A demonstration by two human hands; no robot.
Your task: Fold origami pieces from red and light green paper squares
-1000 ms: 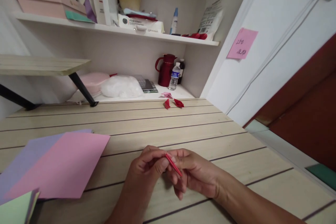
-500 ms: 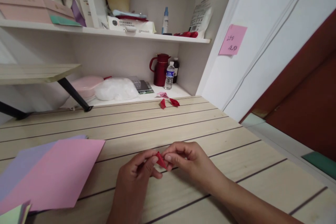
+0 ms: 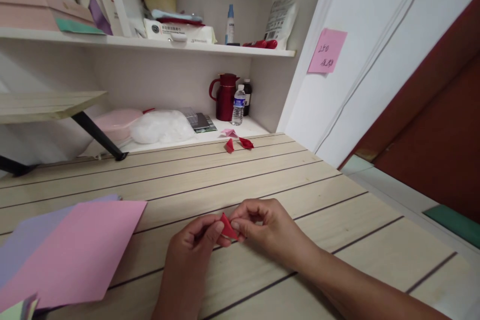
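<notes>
A small piece of folded red paper (image 3: 228, 227), roughly triangular, is held between my two hands just above the wooden table (image 3: 277, 180). My left hand (image 3: 198, 240) pinches its left side between thumb and fingers. On its right side, my right hand (image 3: 258, 220) grips it with thumb and fingertips. Parts of the paper are hidden behind the fingers. Toward the table's far edge lie two small red folded papers, one on the left (image 3: 230, 145) and a darker one on the right (image 3: 246, 143). Behind them rests a pink folded paper (image 3: 229, 133).
Pink paper sheets (image 3: 86, 245) and purple sheets (image 3: 41, 225) lie at the left. A small raised shelf (image 3: 52, 105) on black legs stands behind them. At the back, a red jug (image 3: 225, 97) and a water bottle (image 3: 238, 105) stand in the white cabinet (image 3: 172, 75).
The red paper between my hands has turned, and more of its flat triangular face shows. My left fingers have curled in closer under it. The whole view has shifted slightly.
</notes>
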